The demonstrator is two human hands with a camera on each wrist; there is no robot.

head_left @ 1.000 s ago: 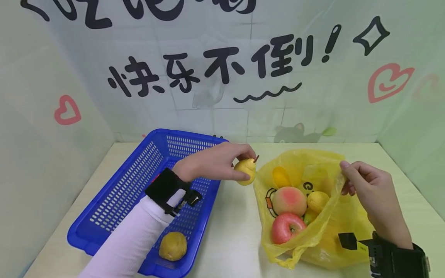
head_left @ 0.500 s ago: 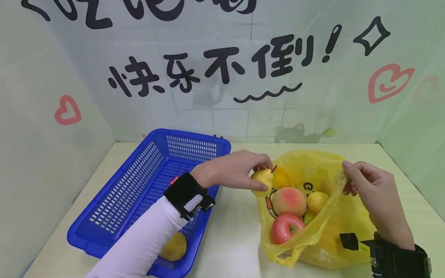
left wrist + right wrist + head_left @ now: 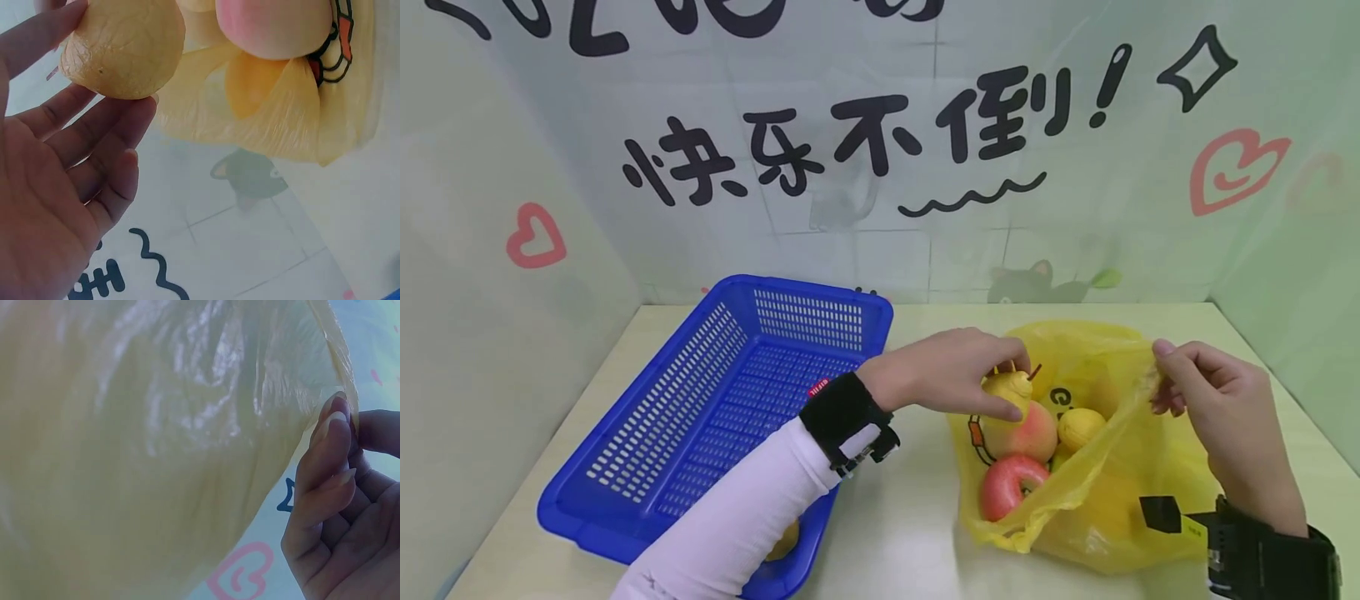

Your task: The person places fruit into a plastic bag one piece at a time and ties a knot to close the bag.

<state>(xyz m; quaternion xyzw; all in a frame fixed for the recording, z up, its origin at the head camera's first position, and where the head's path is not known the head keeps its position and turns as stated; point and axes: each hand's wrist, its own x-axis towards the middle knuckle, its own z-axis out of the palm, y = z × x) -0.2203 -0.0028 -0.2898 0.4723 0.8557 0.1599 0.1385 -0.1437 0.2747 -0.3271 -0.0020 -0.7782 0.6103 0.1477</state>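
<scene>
In the head view my left hand (image 3: pixel 958 367) holds a yellow pear (image 3: pixel 1006 390) with a brown stem, pinched between thumb and fingers, over the mouth of a yellow plastic bag (image 3: pixel 1120 508). From the left wrist the pear (image 3: pixel 128 47) shows its rounded bottom, fingertips pressed around it. Inside the bag lie a peach (image 3: pixel 1036 433), a red apple (image 3: pixel 1006 487) and a yellow lemon-like fruit (image 3: pixel 1081 428). My right hand (image 3: pixel 1225 408) pinches the bag's right rim and keeps it pulled up; the right wrist view shows thumb and fingertips on the plastic edge.
A blue plastic basket (image 3: pixel 643 433) stands on the left of the pale table (image 3: pixel 895 517). A yellowish round fruit (image 3: pixel 785 542) in it is partly hidden by my left sleeve, and a small red label (image 3: pixel 818 387) shows near my wrist strap. A printed wall sheet stands behind.
My left hand has carried the pear rightward from beside the basket to over the bag, where it now overlaps the peach. The right hand still pinches the bag's rim.
</scene>
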